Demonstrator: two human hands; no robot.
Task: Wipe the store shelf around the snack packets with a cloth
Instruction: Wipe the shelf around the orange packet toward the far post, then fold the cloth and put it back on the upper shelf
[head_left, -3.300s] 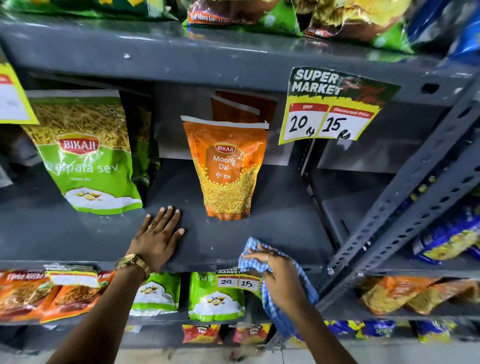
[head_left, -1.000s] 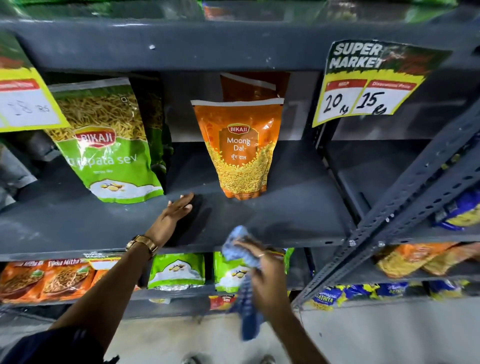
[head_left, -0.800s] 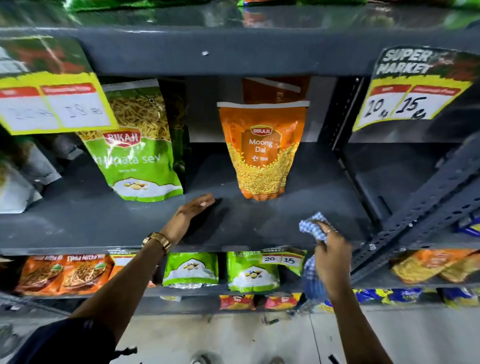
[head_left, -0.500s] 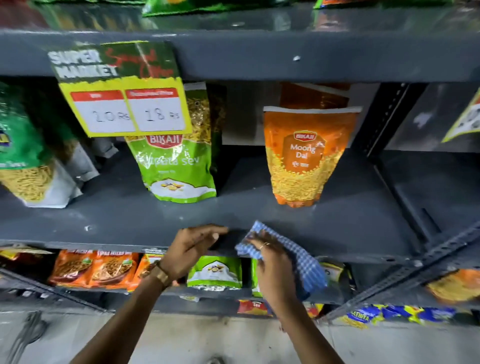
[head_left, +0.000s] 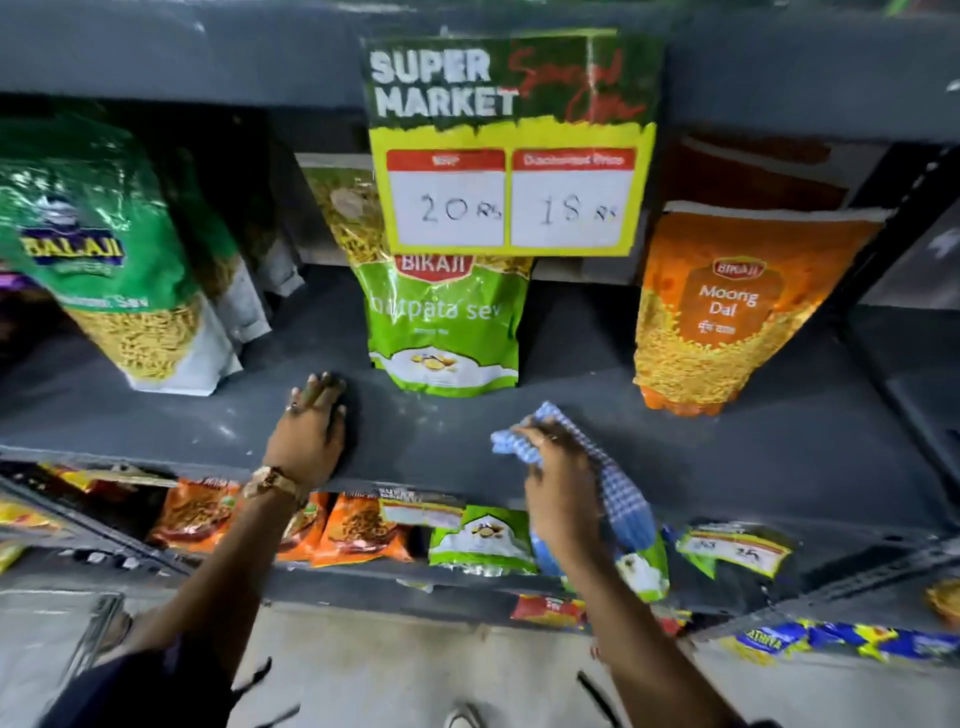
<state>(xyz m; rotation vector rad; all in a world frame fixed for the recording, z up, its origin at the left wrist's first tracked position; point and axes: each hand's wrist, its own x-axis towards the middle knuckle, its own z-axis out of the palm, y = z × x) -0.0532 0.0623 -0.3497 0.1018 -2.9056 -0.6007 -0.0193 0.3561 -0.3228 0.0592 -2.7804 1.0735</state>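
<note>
- Right hand presses a blue checked cloth on the grey shelf, near the green sev packet.
- Left hand lies flat, left of it.

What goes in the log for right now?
right hand: wiping with blue cloth | left hand: flat on shelf | packets: untouched

A yellow price sign hangs from the upper shelf edge.

Sev packet top behind price sign
</note>
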